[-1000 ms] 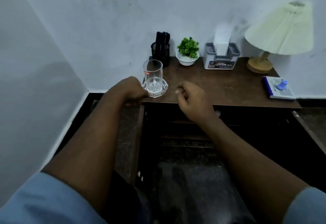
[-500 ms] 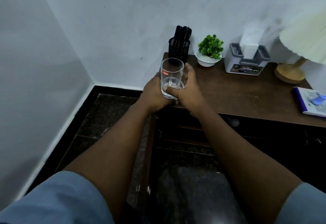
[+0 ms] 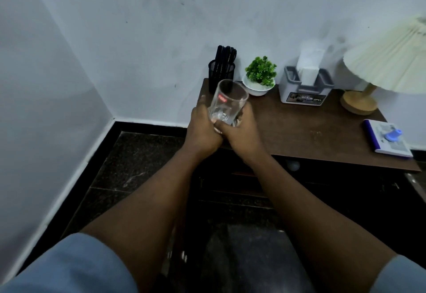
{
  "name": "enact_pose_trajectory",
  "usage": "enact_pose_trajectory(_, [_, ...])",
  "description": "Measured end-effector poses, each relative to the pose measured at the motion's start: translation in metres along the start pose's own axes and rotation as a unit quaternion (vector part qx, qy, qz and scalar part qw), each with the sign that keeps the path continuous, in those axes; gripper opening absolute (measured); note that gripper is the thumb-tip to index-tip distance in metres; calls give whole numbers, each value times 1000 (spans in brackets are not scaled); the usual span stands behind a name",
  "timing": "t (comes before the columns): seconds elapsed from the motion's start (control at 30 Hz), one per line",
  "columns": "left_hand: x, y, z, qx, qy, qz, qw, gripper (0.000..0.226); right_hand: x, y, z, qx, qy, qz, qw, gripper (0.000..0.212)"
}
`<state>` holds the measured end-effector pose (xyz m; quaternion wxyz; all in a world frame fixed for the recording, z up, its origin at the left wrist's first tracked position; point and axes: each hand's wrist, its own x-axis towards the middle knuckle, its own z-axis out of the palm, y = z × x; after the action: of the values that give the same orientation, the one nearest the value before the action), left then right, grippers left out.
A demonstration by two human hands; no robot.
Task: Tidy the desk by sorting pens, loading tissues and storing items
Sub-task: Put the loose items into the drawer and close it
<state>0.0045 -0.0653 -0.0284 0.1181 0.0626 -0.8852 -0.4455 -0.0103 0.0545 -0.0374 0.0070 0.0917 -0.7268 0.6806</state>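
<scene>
A second ago the glass [image 3: 228,103] stood upright at the front left corner of the counter [image 3: 299,131], with the left grip [image 3: 202,129] beside it. Now the left and right grip [image 3: 239,131] both curl round its lower half (it tilts, seemingly lifted). Pens fill the holder [image 3: 221,73] and tissue sits in its box [image 3: 304,90], so storing looks under way

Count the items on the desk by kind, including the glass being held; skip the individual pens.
Glass: 1
Pen holder: 1
Potted plant: 1
Tissue box: 1
Lamp: 1
Pad: 1
Blue object on pad: 1
Total: 7
</scene>
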Motion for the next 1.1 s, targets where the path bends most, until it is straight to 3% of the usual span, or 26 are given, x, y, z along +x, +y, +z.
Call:
enact_pose_trajectory(0.07, [-8,16,-2,3,-38,20,999,96,-12,-12,-22,38,29,-14,999,65])
enact_pose_trajectory(0.13, [-29,32,2,0,-55,34,998,91,-29,-22,-48,60,48,-32,997,65])
enact_pose_trajectory(0.27, [-84,51,34,-4,-47,41,998,85,-73,-19,-101,10,77,-30,997,72])
enact_pose_trajectory(0.4, [-138,48,90,-34,-71,1,997,94,-117,5,-143,-81,83,12,993,78])
enact_pose_trajectory(0.53, [-172,35,132,-38,-75,-42,996,94,-149,41,-164,-85,105,49,990,64])
enact_pose_trajectory(0.67, [-170,7,151,-6,-86,-91,992,98,-159,74,-167,-83,115,83,986,61])
enact_pose_trajectory(0.83, [-137,-39,156,26,-46,-152,987,113,-152,119,-150,-62,136,119,982,61])
enact_pose_trajectory(1.0, [-85,-86,158,62,11,-192,979,98,-136,159,-129,10,128,201,971,57])
enact_pose_trajectory(1.1, [-60,-104,163,129,26,-207,969,112,-124,170,-119,60,121,222,966,59])
